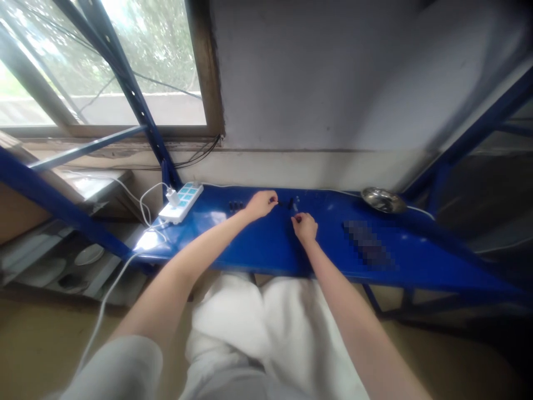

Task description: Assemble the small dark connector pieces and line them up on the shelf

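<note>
Over the middle of the blue table (258,244), my left hand (261,204) has its fingers pinched together at a small dark piece, too small to name. My right hand (305,226) is a little nearer to me and to the right, fingers curled closed; what they hold, if anything, is hidden. Just beyond the right hand lie a small black piece (290,204) and some small clear pieces (296,203). Several small black cylinders (235,206) stand in a row to the left of my left hand, partly behind the forearm.
A white power strip (181,203) with a plugged-in charger sits at the table's left end, its cable hanging over the edge. At the back right is a shiny metal dish (383,200). A blurred dark object (368,243) lies on the right. Blue metal posts (141,111) flank the table.
</note>
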{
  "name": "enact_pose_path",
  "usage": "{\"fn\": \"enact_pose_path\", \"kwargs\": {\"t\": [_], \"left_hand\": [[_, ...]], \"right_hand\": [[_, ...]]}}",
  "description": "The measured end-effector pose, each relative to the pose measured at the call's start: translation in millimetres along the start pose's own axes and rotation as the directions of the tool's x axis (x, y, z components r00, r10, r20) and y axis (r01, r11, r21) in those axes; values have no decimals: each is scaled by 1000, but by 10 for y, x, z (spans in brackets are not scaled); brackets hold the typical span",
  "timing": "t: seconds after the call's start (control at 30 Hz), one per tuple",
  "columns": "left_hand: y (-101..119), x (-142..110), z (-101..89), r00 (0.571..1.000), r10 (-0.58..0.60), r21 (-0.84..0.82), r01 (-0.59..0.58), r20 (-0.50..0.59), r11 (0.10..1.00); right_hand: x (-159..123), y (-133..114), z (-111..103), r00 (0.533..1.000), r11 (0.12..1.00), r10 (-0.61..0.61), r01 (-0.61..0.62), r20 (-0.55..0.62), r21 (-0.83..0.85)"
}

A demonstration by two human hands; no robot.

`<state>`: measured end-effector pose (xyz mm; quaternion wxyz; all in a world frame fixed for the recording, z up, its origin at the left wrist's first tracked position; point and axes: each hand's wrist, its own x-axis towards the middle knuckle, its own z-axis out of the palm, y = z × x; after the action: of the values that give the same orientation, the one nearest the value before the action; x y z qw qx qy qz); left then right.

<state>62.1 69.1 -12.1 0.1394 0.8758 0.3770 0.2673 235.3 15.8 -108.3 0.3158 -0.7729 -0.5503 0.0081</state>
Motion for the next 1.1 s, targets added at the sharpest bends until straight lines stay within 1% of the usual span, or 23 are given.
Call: {"fn": "enact_pose_path", "kwargs": {"t": [0.07, 0.13, 0.2, 0.27, 0.4, 0.57, 0.7, 0.83, 1.1], "left_hand": [[-5, -63, -141, 1000, 0, -25, -1, -11, 1000], [6, -137, -273, 999, -32, -46, 31, -6, 998], [31, -211, -389, 997, -81, -57, 80, -5, 995], [59, -274, -481, 993, -119, -72, 118, -10, 990], [96, -356, -579, 987, -161, -108, 160, 1, 981], [122, -412, -607, 985, -175, -135, 173, 0, 976], [131, -440, -622, 981, -191, -157, 189, -2, 969], [133, -455, -633, 978, -209, -167, 206, -1, 964], [170, -453, -641, 987, -161, -169, 158, -6, 973]], "right_hand": [[-32, -106, -52, 993, 993, -120, 120, 13, 6], [-65, -228, -101, 973, 973, -230, 230, 25, 8], [-96, -348, -147, 953, 953, -303, 303, 28, 8], [-124, -457, -192, 939, 939, -343, 343, 25, 6], [-163, -625, -272, 927, 927, -375, 374, 19, 14], [-175, -736, -310, 916, 916, -401, 401, 24, 15], [-164, -746, -290, 913, 913, -407, 407, 28, 13], [-150, -732, -277, 919, 920, -391, 391, 46, 5], [-127, -770, -325, 901, 900, -430, 433, 62, -46]]}}
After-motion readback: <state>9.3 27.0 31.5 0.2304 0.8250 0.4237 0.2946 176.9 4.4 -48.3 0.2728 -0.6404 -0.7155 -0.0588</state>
